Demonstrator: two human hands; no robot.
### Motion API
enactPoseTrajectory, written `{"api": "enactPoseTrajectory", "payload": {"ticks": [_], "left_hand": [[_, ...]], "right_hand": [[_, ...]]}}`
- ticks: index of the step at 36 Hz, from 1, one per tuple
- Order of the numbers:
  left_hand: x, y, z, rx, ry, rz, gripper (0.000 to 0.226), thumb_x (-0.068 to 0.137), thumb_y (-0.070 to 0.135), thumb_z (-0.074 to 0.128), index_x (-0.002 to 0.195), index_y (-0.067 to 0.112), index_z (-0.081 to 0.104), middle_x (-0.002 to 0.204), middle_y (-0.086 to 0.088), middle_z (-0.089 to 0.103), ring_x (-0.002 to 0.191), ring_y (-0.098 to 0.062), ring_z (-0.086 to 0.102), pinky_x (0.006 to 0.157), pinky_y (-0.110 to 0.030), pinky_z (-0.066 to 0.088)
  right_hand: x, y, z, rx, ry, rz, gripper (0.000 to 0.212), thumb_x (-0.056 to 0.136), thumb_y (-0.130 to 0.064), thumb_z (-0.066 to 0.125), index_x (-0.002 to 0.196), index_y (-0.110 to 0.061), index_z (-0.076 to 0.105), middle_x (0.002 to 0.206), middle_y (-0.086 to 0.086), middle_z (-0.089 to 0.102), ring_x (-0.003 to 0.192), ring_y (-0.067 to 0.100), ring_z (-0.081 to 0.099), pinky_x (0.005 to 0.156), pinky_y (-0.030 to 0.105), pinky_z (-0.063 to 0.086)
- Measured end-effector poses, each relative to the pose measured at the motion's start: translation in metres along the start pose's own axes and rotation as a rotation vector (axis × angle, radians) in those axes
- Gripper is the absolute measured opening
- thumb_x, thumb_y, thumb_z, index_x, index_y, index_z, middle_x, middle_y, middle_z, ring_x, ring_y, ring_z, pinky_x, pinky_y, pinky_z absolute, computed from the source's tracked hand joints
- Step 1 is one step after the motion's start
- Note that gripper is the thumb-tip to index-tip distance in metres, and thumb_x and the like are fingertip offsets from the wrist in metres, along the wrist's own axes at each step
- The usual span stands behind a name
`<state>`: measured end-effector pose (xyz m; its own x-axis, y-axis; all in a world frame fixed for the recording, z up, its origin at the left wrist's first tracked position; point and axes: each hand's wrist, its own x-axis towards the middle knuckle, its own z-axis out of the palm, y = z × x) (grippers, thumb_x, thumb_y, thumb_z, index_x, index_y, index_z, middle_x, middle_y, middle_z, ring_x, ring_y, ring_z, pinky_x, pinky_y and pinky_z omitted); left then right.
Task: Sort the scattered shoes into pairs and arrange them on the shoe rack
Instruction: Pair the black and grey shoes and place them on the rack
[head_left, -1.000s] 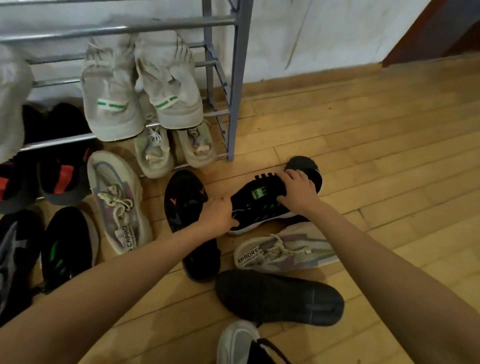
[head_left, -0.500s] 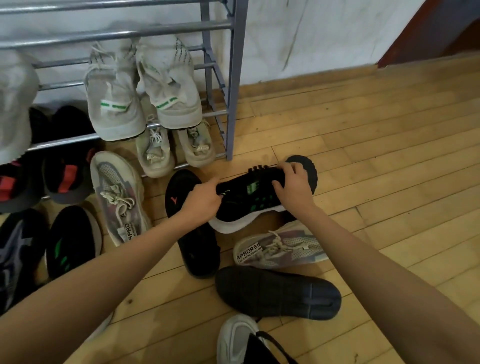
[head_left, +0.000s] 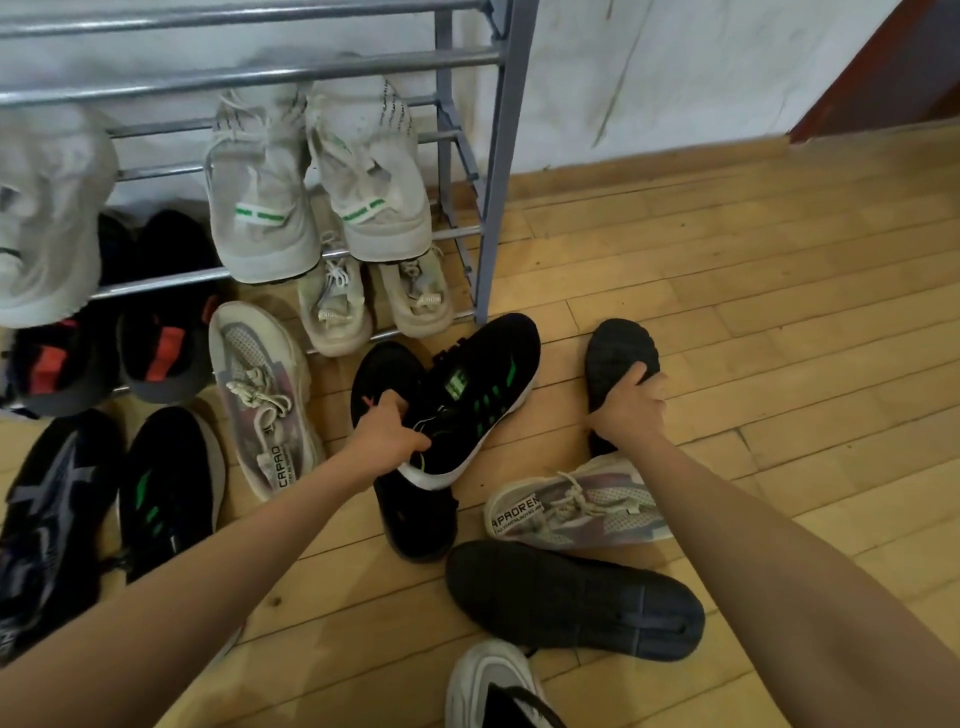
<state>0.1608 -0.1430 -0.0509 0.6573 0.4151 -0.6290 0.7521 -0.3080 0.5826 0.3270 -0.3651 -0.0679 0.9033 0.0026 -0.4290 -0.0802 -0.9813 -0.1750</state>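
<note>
A pale wooden plank floor (head_left: 779, 260) runs up to a white wall, with a grey metal shoe rack (head_left: 501, 156) standing against it. The left hand (head_left: 387, 436) grips the heel collar of a black sneaker with green stripes (head_left: 472, 400). That sneaker lies tilted across a black slip-on shoe (head_left: 415, 525), its toe toward the rack's post. The right hand (head_left: 631, 408) curls round a black shoe turned sole up (head_left: 618, 348), just right of it. A grey-lilac laced sneaker (head_left: 576, 512) lies near the right forearm. Its mate (head_left: 265, 395) and a second green-striped black sneaker (head_left: 166, 493) lie to the left, before the rack.
</note>
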Motion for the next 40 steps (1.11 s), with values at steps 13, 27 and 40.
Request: {"api": "enactPoseTrajectory", "payload": {"ticks": [13, 27, 40], "left_hand": [[0.014, -0.008, -0.004, -0.071, -0.059, -0.008, 0.051, 0.076, 0.029, 0.076, 0.111, 0.020, 0.040, 0.102, 0.007, 0.042, 0.092, -0.011, 0.044, 0.075, -0.026, 0.036], [0.014, -0.010, -0.012, -0.136, -0.083, -0.029, 0.044, 0.074, 0.029, 0.077, 0.105, 0.021, 0.046, 0.098, 0.008, 0.051, 0.088, -0.008, 0.053, 0.067, -0.026, 0.048], [-0.015, -0.019, 0.011, -0.275, 0.017, 0.068, 0.049, 0.075, 0.023, 0.077, 0.117, 0.018, 0.052, 0.110, 0.005, 0.056, 0.105, -0.015, 0.054, 0.088, -0.032, 0.045]], "right_hand": [[-0.009, -0.014, -0.018, 1.039, -0.141, -0.284, 0.076, 0.074, 0.002, 0.069, 0.130, -0.021, 0.022, 0.124, 0.007, 0.041, 0.099, 0.019, 0.058, 0.074, 0.029, 0.055], [-0.004, -0.015, -0.014, 0.861, -0.111, 0.120, 0.039, 0.085, -0.010, 0.053, 0.121, 0.004, 0.053, 0.117, 0.019, 0.062, 0.108, 0.033, 0.058, 0.095, 0.044, 0.050], [-0.022, -0.014, -0.020, 1.087, -0.043, 0.113, 0.059, 0.082, -0.011, 0.056, 0.138, -0.010, 0.037, 0.127, 0.015, 0.056, 0.113, 0.029, 0.056, 0.098, 0.048, 0.048]]}}
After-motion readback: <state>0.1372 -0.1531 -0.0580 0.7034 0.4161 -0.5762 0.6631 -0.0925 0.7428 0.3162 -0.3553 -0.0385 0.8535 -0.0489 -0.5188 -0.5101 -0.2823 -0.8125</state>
